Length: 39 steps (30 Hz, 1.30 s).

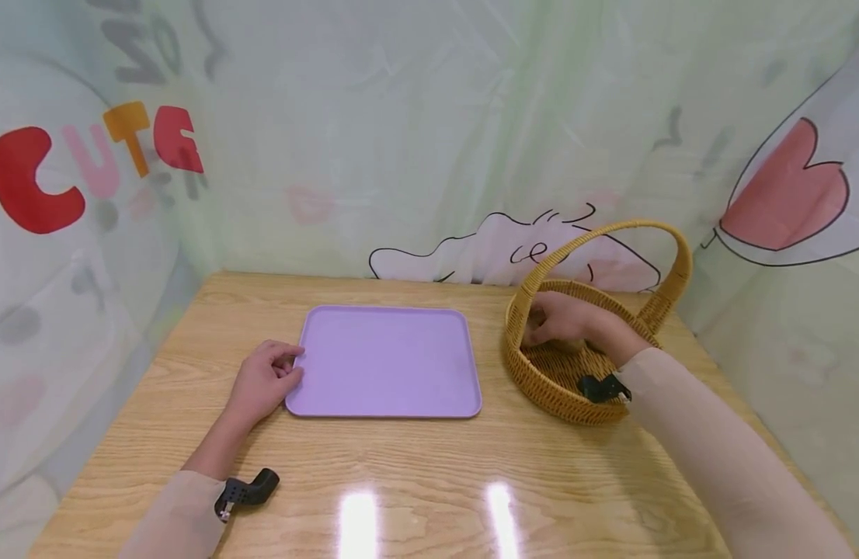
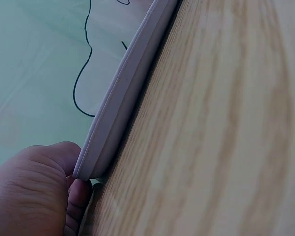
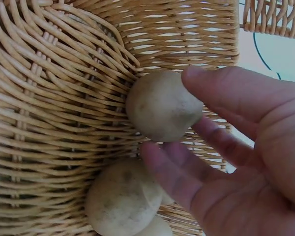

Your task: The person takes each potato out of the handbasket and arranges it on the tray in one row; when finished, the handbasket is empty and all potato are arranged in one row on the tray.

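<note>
A light purple rectangular tray lies flat on the table. At its left edge my left hand holds the rim, thumb and fingertips right at the side; in the left wrist view, that hand pinches the tray corner. My right hand reaches under the handle into a wicker basket. In the right wrist view, the thumb and fingers of this hand are around a round, pale brown potato by the basket wall. Another potato lies just below, with more partly hidden beside it.
The basket's tall arched handle rises over my right forearm. Under everything is a wooden table. A printed curtain hangs along its back and sides. Each wrist carries a small black camera mount.
</note>
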Motion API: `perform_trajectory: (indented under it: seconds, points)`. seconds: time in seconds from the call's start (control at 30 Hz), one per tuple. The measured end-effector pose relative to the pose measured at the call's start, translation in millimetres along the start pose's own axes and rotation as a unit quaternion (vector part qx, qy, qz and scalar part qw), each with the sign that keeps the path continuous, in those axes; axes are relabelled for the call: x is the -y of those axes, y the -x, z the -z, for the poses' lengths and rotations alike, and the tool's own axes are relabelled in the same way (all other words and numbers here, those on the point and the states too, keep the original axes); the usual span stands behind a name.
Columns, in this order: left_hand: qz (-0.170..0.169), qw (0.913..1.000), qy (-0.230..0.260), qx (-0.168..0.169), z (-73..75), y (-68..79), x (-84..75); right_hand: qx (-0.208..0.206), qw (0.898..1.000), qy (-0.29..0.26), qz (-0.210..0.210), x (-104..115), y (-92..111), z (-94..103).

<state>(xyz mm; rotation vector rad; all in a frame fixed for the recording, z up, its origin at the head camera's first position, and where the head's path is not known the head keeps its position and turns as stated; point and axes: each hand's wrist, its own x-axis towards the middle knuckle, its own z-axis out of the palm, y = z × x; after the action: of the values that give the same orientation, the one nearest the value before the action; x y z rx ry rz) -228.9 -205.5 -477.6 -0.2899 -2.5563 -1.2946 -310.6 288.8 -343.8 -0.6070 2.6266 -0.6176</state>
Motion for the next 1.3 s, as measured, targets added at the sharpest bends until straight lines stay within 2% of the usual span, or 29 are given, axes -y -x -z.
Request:
perform_trajectory:
  seconds: [0.13, 0.5, 0.73, 0.97, 1.17, 1.3]
  points:
    - [0.001, 1.0000, 0.000, 0.002, -0.4, -0.8, 0.9, -0.013, 1.000, 0.000, -0.009, -5.7, -2.3, -2.7]
    - [0.002, 1.0000, -0.004, -0.001, -1.6, -2.6, 4.1, -0.031, 0.993, -0.112, -0.013, -16.9, -1.4, -8.2]
    - [0.004, 0.9999, -0.009, 0.004, -0.5, -0.6, 0.5, -0.031, 0.992, -0.118, -0.026, -22.7, -3.7, -11.6]
    - [-0.002, 0.9999, -0.017, 0.002, -1.3, -0.5, 1.5, -0.045, 0.995, -0.091, -0.024, -25.2, -0.4, -12.7]
    - [-0.003, 0.9998, -0.020, 0.000, -0.6, -0.8, 1.6, -0.073, 0.991, -0.104, -0.029, -28.5, -2.2, -10.9]
    - [-0.002, 0.9998, -0.019, -0.001, -0.5, -0.4, 1.8, -0.073, 0.991, -0.106, -0.038, -26.8, -1.7, -8.3]
